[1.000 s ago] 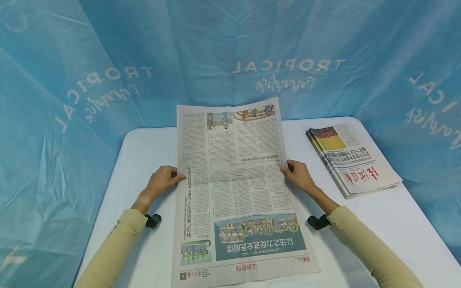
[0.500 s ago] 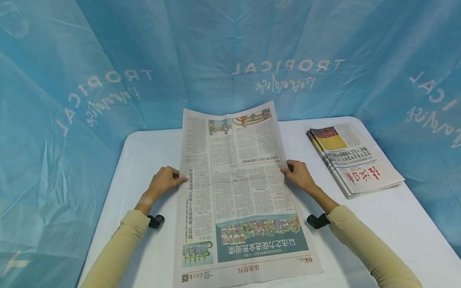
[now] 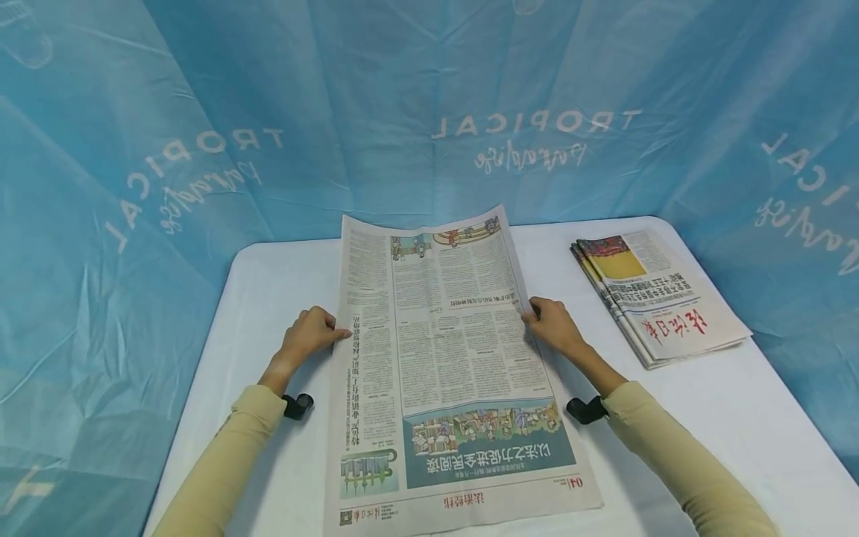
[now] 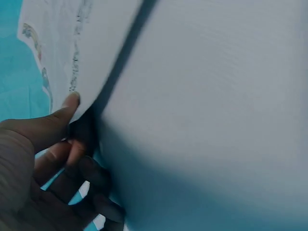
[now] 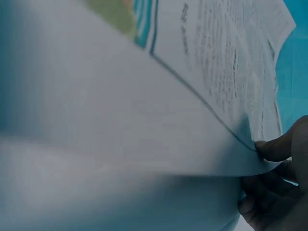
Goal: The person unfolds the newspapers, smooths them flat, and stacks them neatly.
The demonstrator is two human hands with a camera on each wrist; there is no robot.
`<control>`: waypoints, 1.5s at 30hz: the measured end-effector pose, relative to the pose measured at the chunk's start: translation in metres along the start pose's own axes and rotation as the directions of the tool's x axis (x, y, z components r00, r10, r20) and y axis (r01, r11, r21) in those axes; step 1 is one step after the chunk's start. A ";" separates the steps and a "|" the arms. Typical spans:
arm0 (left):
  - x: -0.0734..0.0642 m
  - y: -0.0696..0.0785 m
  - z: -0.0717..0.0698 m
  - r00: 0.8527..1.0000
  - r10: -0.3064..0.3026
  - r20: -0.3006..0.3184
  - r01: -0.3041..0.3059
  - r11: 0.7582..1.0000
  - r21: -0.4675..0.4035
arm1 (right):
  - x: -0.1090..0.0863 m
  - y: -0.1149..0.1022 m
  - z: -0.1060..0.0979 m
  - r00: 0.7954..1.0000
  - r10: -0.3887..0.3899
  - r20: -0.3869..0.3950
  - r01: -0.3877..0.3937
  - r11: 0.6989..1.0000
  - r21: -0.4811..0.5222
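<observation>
A tall newspaper [image 3: 463, 343] lies lengthwise in front of me, its print upside down in the head view. My left hand [image 3: 310, 333] pinches its left edge about midway up, thumb on top and fingers beneath. On the opposite edge my right hand [image 3: 555, 324] pinches the paper the same way. The far end bows upward at both corners. In the left wrist view the left thumb [image 4: 71, 103] presses on the margin beside a column of print. In the right wrist view the right thumb [image 5: 272, 147] lies on the page's edge, with the other fingers curled under it.
A stack of folded newspapers [image 3: 678, 298] lies at the right on the white table [image 3: 275, 283]. Blue printed curtains [image 3: 376, 112] hang close behind the table and at both sides. A black wrist camera [image 3: 298, 406] sits at the left cuff, another at the right.
The newspaper's far end has come down lower, toward the table. Its left edge and my left hand have shifted slightly right. Both hands keep their grip on the edges.
</observation>
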State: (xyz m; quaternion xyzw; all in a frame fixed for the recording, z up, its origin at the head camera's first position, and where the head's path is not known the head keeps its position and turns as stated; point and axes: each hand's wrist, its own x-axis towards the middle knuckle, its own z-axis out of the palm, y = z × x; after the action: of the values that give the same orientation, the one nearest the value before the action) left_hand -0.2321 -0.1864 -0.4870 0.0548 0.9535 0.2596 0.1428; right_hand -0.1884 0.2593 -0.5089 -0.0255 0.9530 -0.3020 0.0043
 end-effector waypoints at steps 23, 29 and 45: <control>0.003 0.014 -0.018 0.984 -0.145 0.106 0.140 0.988 0.058 | -0.066 0.012 -0.013 0.956 0.173 0.236 -0.250 0.901 0.355; 0.006 0.017 -0.019 0.980 -0.146 0.139 0.135 0.987 0.082 | -0.071 0.016 -0.016 0.956 0.158 0.247 -0.248 0.883 0.399; 0.027 0.054 -0.018 1.000 0.000 -0.009 0.002 0.957 0.290 | -0.073 0.026 -0.010 0.958 0.109 0.266 -0.224 0.864 0.451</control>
State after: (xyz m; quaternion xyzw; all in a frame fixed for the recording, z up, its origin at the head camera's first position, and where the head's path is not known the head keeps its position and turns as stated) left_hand -0.2617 -0.1433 -0.4512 0.0736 0.9819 0.1172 0.1291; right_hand -0.1168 0.2902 -0.5159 0.0242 0.8408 -0.5202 0.1476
